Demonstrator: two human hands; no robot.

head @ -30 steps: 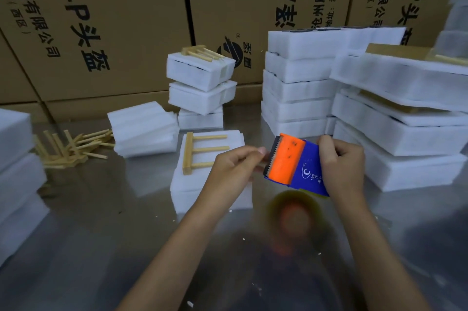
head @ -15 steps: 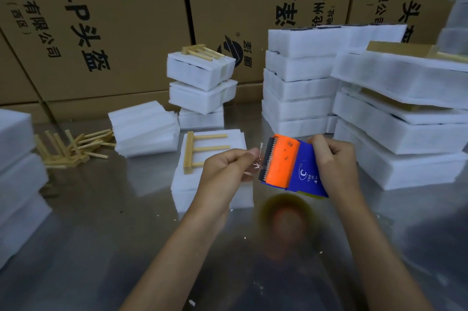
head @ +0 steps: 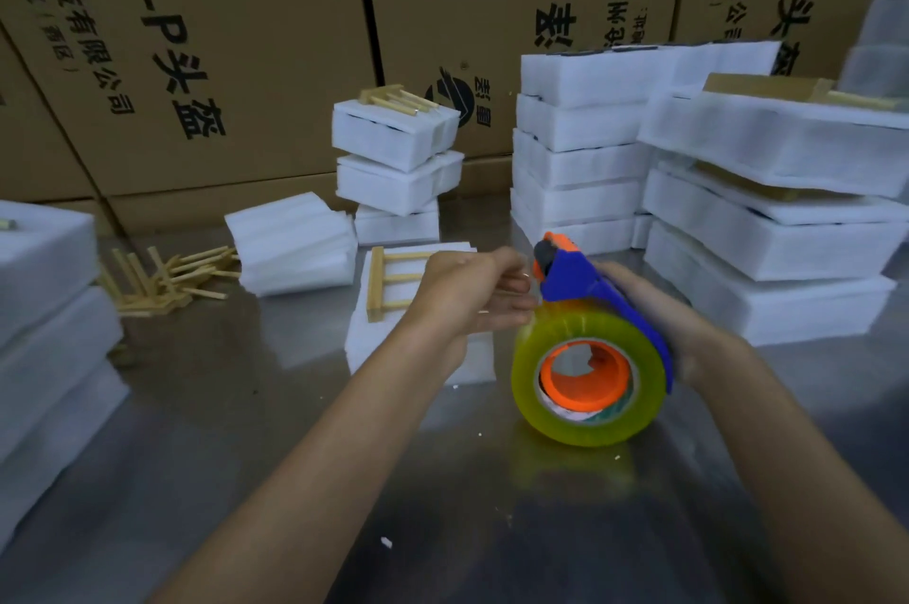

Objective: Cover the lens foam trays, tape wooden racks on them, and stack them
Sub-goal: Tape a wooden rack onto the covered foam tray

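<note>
**Foam tray with its rack waits just beyond my hands**

Foam tray (head: 418,347) lies flat on the table directly past my left hand (head: 472,296), a white, soft-edged slab with a pale wooden rack (head: 388,281) resting on its top, the rack's rail on the far-left side and its prongs running toward my hand.

My right hand (head: 654,308) is wrapped around the blue body of the tape dispenser (head: 585,288), fingers curled behind it. Its orange cutter end points up and away from me. The tape roll (head: 585,377), glossy yellowish-clear with an orange hub, hangs low beside my right wrist. My left hand pinches at the dispenser's mouth, thumb and fingers drawn together; the tape end itself is too faint for me to make out.

Left of my grip, loose wooden sticks (head: 167,279) lie in a heap beside a tilted bundle of foam sheets (head: 295,249). Beyond the tray stands a short, crooked stack of covered trays (head: 398,165), a rack on top. To my right rise taller foam stacks (head: 767,229), and another stack (head: 44,308) sits at the far left edge.

Under my forearms the steel table (head: 246,480) is smooth and reflective. Cardboard cartons (head: 221,38) wall the far side.
</note>
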